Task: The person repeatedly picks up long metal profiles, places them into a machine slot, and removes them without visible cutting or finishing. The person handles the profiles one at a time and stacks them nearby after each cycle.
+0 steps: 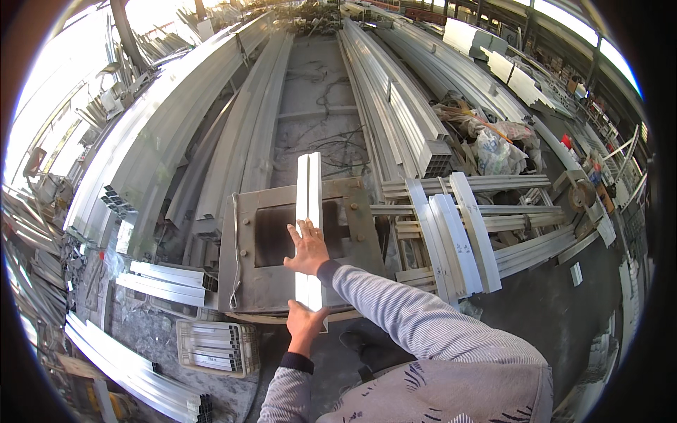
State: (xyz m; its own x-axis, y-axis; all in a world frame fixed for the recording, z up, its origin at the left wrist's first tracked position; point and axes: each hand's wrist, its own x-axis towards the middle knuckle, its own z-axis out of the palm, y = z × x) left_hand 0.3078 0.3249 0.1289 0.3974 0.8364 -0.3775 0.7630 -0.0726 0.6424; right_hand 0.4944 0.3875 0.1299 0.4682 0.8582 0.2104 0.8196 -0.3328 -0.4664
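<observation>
A short white aluminium profile (309, 190) lies lengthwise across a grey metal machine table (247, 289), running away from me. My right hand (307, 248) rests flat on top of it about halfway along, fingers spread. My left hand (305, 326) grips the profile's near end at the table's front edge. Both sleeves are grey striped.
Long bundles of aluminium profiles (395, 106) run away on both sides. A stack of cut white profiles (458, 233) lies on a rack to the right. Short cut pieces (166, 282) and a crate of offcuts (215, 347) sit at the left. Cables trail on the floor beyond.
</observation>
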